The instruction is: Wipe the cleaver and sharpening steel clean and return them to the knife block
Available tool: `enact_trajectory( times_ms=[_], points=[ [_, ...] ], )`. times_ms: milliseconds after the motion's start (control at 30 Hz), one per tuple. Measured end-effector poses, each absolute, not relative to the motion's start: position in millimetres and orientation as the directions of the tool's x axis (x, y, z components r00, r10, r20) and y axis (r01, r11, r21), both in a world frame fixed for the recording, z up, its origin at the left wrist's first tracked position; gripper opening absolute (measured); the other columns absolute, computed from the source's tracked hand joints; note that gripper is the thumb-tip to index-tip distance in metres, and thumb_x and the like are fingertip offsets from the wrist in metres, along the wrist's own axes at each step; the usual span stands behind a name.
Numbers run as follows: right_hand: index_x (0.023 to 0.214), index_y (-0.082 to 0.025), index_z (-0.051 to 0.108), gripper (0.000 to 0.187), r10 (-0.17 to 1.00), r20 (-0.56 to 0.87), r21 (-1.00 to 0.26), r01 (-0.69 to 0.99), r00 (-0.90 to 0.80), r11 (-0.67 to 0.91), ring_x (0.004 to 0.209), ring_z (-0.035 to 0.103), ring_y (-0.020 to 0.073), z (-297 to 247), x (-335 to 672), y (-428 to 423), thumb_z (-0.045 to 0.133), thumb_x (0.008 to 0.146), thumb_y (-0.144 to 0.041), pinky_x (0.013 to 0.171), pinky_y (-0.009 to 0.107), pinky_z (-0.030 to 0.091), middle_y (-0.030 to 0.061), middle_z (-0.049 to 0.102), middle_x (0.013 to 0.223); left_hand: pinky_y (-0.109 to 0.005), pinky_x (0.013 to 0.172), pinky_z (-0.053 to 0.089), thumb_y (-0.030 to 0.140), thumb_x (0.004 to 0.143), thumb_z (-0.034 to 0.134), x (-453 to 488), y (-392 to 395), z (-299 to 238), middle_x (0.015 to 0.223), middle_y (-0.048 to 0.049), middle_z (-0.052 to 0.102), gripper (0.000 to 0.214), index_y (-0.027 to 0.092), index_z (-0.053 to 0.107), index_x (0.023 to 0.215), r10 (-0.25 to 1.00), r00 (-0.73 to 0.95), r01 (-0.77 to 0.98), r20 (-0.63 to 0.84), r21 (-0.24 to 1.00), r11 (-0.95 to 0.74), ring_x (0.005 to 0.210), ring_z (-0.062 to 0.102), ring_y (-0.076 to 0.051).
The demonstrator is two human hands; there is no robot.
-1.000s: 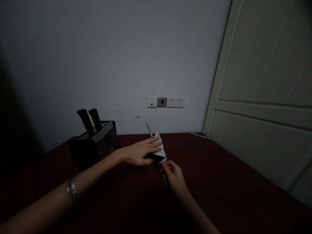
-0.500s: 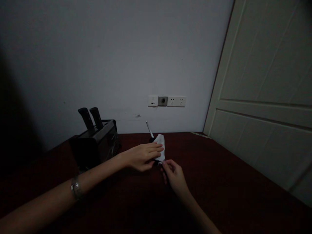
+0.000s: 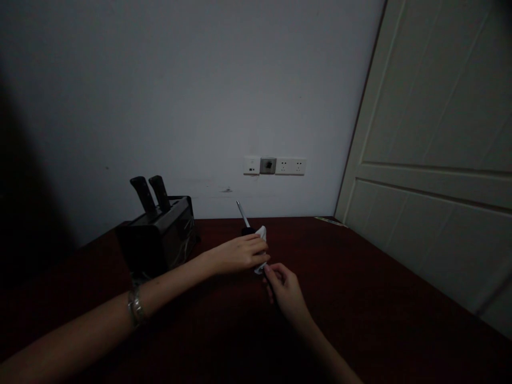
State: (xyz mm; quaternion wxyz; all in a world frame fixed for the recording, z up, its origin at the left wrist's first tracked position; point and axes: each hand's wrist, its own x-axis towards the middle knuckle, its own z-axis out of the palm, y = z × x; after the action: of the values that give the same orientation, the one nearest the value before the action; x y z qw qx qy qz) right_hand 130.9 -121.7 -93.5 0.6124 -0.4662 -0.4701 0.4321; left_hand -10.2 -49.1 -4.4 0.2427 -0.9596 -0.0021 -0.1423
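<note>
A slim tool with a metal rod (image 3: 242, 214) points up and away from me over the far part of the table. Its dark part (image 3: 247, 231) shows behind a white cloth (image 3: 261, 232), and its exact kind is hidden. Curled over the cloth, my left hand (image 3: 240, 253) presses it around the tool's middle; a bit of cloth hangs below the fingers. My right hand (image 3: 286, 290) is closed in a pinch at the near end, which lines up with the rod. Only a dark sliver shows between those fingers. A metal bracelet or watch (image 3: 135, 306) circles my left wrist.
On the left stands a black knife block (image 3: 160, 234) with two black handles (image 3: 150, 194) sticking up. The dark red table (image 3: 340, 288) meets a pale wall (image 3: 192, 96) with socket plates (image 3: 276, 166). A white panelled door or cabinet front (image 3: 432, 213) borders the right side.
My left hand has closed more tightly around the white cloth, so less of it shows. The rod's tip has shifted slightly left and down. My right hand has hardly moved.
</note>
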Motion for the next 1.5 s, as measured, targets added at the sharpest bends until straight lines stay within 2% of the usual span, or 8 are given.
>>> enact_trajectory(
  times_ms=[100,367,600,700,833,1067,1300,1500],
  points=[
    [0.067,-0.016,0.050,0.046,0.963,0.184,-0.975,-0.089,0.197,0.205,0.034,0.036,0.0049,-92.5,130.5,-122.5,0.061,0.063,-0.061,0.030,0.017,0.028,-0.0058,0.045,0.046,-0.034,0.098,0.036,0.014,0.089,0.042,-6.5,-47.6,-7.1,0.099,-0.0094,0.060,0.020,0.014,0.058,0.101,-0.129,0.961,0.026,0.244,-0.543,-0.839,0.100,0.053,-0.018],
    [0.065,-0.017,0.049,0.047,0.960,0.175,-0.973,-0.109,0.217,0.202,0.034,0.037,0.0051,-88.9,129.3,-125.7,0.062,0.061,-0.062,0.030,0.017,0.029,-0.0050,0.047,0.048,-0.036,0.099,0.041,0.013,0.089,0.041,-3.7,-26.6,-26.9,0.095,-0.0096,0.066,0.022,0.013,0.062,0.096,-0.292,0.897,-0.044,0.332,-0.589,-0.807,0.095,0.059,-0.017],
    [0.063,-0.016,0.048,0.048,0.973,0.153,-0.973,-0.145,0.174,0.179,0.033,0.035,0.0040,-89.9,126.4,-127.1,0.062,0.061,-0.062,0.030,0.016,0.027,-0.0064,0.045,0.046,-0.034,0.095,0.045,0.014,0.089,0.043,-8.9,-17.8,-25.9,0.092,-0.0076,0.067,0.021,0.016,0.063,0.094,-0.311,0.906,-0.089,0.286,-0.591,-0.802,0.093,0.061,-0.016],
    [0.064,-0.016,0.049,0.048,0.971,0.151,-0.968,-0.173,0.184,0.183,0.033,0.035,0.0042,-91.2,126.7,-126.4,0.063,0.061,-0.062,0.030,0.017,0.027,-0.0061,0.046,0.047,-0.035,0.095,0.046,0.013,0.088,0.045,-8.5,-13.2,-24.0,0.094,-0.0091,0.068,0.020,0.014,0.063,0.095,-0.381,0.868,-0.105,0.320,-0.630,-0.769,0.097,0.061,-0.017],
    [0.063,-0.016,0.050,0.048,0.969,0.144,-0.967,-0.180,0.202,0.181,0.033,0.035,0.0046,-91.4,128.0,-125.6,0.063,0.061,-0.062,0.030,0.017,0.028,-0.0064,0.044,0.044,-0.036,0.096,0.045,0.013,0.087,0.048,-5.8,-2.6,-24.1,0.095,-0.0104,0.068,0.018,0.013,0.063,0.097,-0.410,0.831,-0.104,0.375,-0.620,-0.778,0.101,0.060,-0.018],
    [0.059,-0.017,0.049,0.050,0.971,0.104,-0.967,-0.205,0.214,0.149,0.033,0.035,0.0047,-84.5,128.4,-128.1,0.063,0.059,-0.064,0.030,0.018,0.028,-0.0064,0.042,0.042,-0.038,0.100,0.041,0.011,0.086,0.050,-7.2,23.0,-11.6,0.103,-0.0113,0.066,0.020,0.015,0.062,0.101,-0.322,0.849,-0.101,0.420,-0.469,-0.878,0.110,0.055,-0.017],
    [0.058,-0.016,0.049,0.052,0.978,0.058,-0.963,-0.247,0.199,0.108,0.034,0.036,0.0046,-80.6,126.4,-132.2,0.065,0.055,-0.066,0.030,0.017,0.028,-0.0058,0.043,0.044,-0.042,0.099,0.041,0.011,0.089,0.043,-17.7,55.4,16.5,0.107,-0.0153,0.065,0.023,0.012,0.062,0.100,-0.240,0.883,-0.010,0.403,-0.496,-0.868,0.110,0.055,-0.018],
    [0.057,-0.016,0.048,0.050,0.985,0.057,-0.955,-0.278,0.163,0.101,0.033,0.034,0.0044,-81.5,126.8,-131.1,0.063,0.059,-0.064,0.031,0.018,0.026,-0.0064,0.041,0.040,-0.042,0.100,0.040,0.010,0.086,0.045,-20.8,82.3,36.3,0.109,-0.0110,0.064,0.023,0.015,0.062,0.101,-0.072,0.923,0.124,0.379,-0.468,-0.875,0.112,0.054,-0.017]
  ],
)
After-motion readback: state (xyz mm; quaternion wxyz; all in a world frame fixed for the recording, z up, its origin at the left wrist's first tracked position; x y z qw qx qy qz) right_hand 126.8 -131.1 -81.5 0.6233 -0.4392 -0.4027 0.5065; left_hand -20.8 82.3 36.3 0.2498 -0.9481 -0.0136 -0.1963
